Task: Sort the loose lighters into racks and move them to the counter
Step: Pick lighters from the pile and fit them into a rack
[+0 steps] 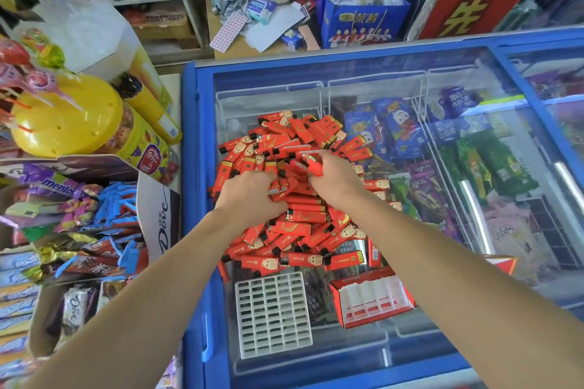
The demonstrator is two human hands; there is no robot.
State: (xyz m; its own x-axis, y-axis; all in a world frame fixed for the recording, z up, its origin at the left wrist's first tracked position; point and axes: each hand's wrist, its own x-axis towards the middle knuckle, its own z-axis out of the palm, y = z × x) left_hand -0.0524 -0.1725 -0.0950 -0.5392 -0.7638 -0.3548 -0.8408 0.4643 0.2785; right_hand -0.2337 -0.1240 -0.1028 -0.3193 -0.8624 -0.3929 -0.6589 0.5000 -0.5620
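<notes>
I am right at the start of the job. Nearly all the red lighters [284,186] lie in one big loose heap on the glass lid of the blue freezer [442,54], and none sit in a rack yet. My left hand [249,193] is curled down into the heap, and it grips a lighter or two near the middle. My right hand [331,177] is curled too, and its grip holds a few lighters bunched up at the fingers. The white rack [273,316] lies flat and empty, close to me on the glass. Just beside it sits a red box [373,300] with white slots, and it looks empty as well. So all the sorting is left, and the move to the counter too. Under the glass I see bags of ice cream [395,133]. On my left are candy boxes [79,215] and a yellow lollipop stand [66,117]. Shelves stand at the back.
</notes>
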